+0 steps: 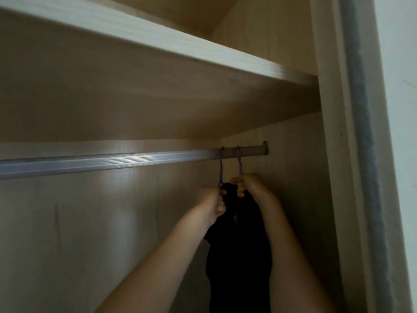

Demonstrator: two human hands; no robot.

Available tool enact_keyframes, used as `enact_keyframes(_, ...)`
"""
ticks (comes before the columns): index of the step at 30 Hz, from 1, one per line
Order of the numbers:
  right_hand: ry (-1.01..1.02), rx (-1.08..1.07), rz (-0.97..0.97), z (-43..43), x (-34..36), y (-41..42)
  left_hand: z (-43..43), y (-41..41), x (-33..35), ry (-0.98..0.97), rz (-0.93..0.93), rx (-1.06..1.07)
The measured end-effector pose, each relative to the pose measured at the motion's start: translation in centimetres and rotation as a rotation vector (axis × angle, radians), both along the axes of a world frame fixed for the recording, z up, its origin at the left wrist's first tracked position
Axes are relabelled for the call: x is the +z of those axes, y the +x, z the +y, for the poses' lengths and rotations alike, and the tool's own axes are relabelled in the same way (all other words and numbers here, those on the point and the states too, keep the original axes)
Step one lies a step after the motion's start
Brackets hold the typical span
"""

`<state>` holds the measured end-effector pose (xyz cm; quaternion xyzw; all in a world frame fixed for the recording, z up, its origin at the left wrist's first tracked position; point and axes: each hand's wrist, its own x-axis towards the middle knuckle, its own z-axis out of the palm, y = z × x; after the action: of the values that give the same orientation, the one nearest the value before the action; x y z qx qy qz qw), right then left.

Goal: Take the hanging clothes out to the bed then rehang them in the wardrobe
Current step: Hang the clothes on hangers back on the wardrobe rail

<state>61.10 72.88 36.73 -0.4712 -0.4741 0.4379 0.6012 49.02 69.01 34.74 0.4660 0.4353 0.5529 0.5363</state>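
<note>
On the head view, my left hand (pixel 213 204) grips the left hanger (pixel 220 170) and my right hand (pixel 250 186) grips the right hanger (pixel 239 162). Both hooks sit over the rail (pixel 112 161) at its right end, with dark clothes (pixel 239 245) hanging below. I can't tell if I'm removing or rehanging them. To remove, lift both hooks clear; to rehang, let go.

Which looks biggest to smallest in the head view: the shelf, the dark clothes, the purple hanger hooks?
shelf
dark clothes, cut off at the frame's bottom
purple hanger hooks, the two looking alike
</note>
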Motion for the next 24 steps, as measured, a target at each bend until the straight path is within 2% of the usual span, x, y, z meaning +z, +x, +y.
enact_keyframes(6,-0.039,-0.015,-0.041,-0.1,0.1,-0.2,-0.3,-1.1,0.2,0.001,-0.041,-0.084)
enact_keyframes(8,-0.069,-0.067,-0.081,-0.9,0.2,-0.4,-1.1,-1.4,0.3,0.005,-0.002,-0.117)
enact_keyframes(12,0.073,-0.22,-0.244,-5.2,-0.1,-1.3,-4.2,-2.4,0.0,0.132,0.317,-0.049)
enact_keyframes(15,0.236,-0.28,-0.31,-11.8,-1.3,-2.9,-7.2,-4.7,-1.3,0.458,0.595,0.126)
enact_keyframes(17,0.393,-0.34,-0.364,-17.5,-3.5,-4.3,-10.5,-7.0,-3.0,0.608,0.594,0.124)
enact_keyframes(19,0.585,-0.397,-0.441,-23.3,-6.8,-5.5,-14.8,-9.2,-6.0,0.676,0.548,0.062)
enact_keyframes(20,0.612,-0.396,-0.453,-26.0,-9.0,-6.0,-17.2,-10.3,-8.1,0.68,0.528,0.031)
enact_keyframes(22,0.547,-0.357,-0.447,-31.0,-14.0,-7.1,-21.6,-12.7,-13.1,0.655,0.461,-0.069)
enact_keyframes(24,0.388,-0.329,-0.436,-35.5,-19.9,-7.9,-25.3,-14.6,-19.7,0.507,0.385,-0.16)
